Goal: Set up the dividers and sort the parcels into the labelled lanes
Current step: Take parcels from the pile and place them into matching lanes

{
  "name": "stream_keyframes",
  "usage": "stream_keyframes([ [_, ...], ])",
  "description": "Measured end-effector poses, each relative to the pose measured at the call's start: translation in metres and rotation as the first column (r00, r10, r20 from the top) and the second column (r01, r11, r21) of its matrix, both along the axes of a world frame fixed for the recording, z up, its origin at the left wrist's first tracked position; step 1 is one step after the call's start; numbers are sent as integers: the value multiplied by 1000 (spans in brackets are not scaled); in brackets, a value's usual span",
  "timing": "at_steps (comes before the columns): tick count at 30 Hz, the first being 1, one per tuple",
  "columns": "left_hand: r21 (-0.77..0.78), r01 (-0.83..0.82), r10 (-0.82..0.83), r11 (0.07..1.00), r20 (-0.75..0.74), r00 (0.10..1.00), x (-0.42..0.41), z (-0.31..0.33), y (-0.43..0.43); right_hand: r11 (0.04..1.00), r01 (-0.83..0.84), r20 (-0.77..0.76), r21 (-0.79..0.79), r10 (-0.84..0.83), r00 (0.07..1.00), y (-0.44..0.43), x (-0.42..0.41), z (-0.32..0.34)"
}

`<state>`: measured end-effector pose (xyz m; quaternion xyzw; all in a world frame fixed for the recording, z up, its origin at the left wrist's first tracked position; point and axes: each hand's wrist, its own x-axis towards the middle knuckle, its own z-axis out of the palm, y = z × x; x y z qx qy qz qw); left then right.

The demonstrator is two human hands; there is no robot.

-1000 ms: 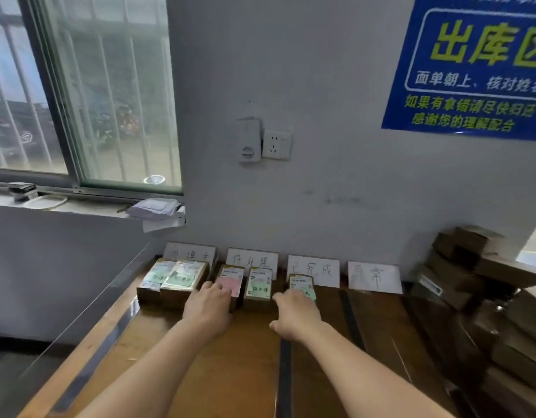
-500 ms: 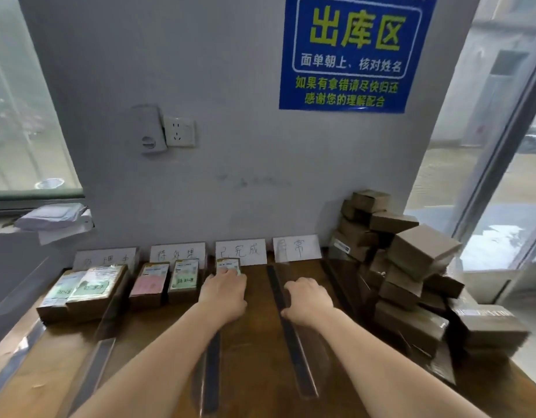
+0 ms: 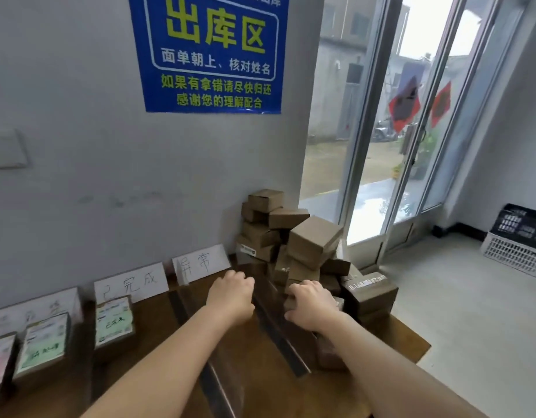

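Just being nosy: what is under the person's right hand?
The right hand sits on a brown box at the front of the pile of boxes, fingers curled over it. The hand covers most of that box, so any label cannot be seen.

This is a parcel sorting room. High above the left hand [image 3: 230, 294], a big blue sign [image 3: 209, 52] with Chinese words hangs on the wall. Just past the right hand [image 3: 312, 303] sits a heap of brown boxes [image 3: 293, 236]. Behind the left hand stand white paper cards [image 3: 200, 262] with hand-written words, and to its left lie parcels [image 3: 113, 322] with stickers. Far right of both hands, a glass door [image 3: 411, 131] shows the street.
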<state>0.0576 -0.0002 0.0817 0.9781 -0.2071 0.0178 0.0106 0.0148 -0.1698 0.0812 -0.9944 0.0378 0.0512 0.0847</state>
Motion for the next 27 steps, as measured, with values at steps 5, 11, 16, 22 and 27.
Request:
stream_keyframes([
  [5,30,74,-73,997,-36,997,14,-6,-59,997,73,-1,-8,-73,997,-59,1,-5],
  [11,28,55,-54,998,-46,998,30,-12,-131,999,47,-29,-28,-48,998,-137,16,-9],
  [16,46,10,-8,999,-54,998,35,-13,-184,999,1,-47,-41,-2,999,-200,29,-11],
  [22,112,105,-77,988,-226,971,34,-31,-222,999,-5,-89,-42,1,996,-247,47,-28],
  [27,129,167,-130,977,-257,958,45,-47,-238,999,-23,-129,-48,17,991,-268,70,-42],
])
